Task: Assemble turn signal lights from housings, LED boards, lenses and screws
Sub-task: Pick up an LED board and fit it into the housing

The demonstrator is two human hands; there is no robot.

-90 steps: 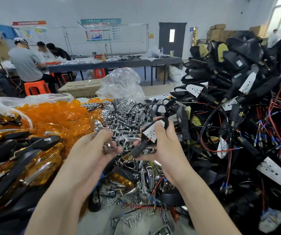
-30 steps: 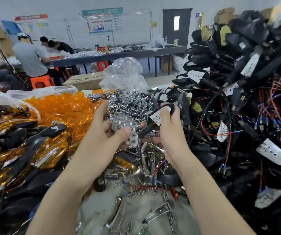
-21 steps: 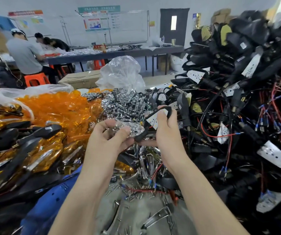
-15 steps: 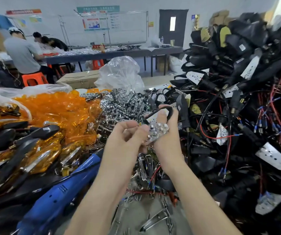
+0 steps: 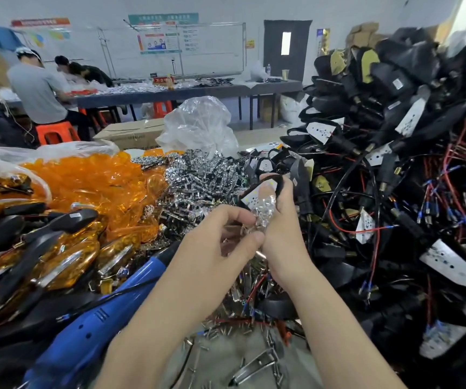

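Note:
My right hand (image 5: pixel 285 228) grips a black turn signal housing (image 5: pixel 275 182) with a white LED board (image 5: pixel 251 196) showing inside it. My left hand (image 5: pixel 215 240) pinches a chrome reflector piece (image 5: pixel 264 210) and holds it against the board at the housing's lower end. Both hands meet over the middle of the bench. The housing's stem is hidden behind my fingers.
Orange lenses (image 5: pixel 91 181) are heaped at left, chrome reflectors (image 5: pixel 201 175) behind my hands, wired black housings (image 5: pixel 394 164) piled high at right. Finished amber lights (image 5: pixel 43 248) lie at left. A blue electric screwdriver (image 5: pixel 91 341) lies under my left forearm. Loose screws (image 5: pixel 215 332) litter the bench.
My left hand picked a chrome reflector from the pile and carried it right, onto the housing in my right hand. The blue screwdriver came into view as the camera tilted.

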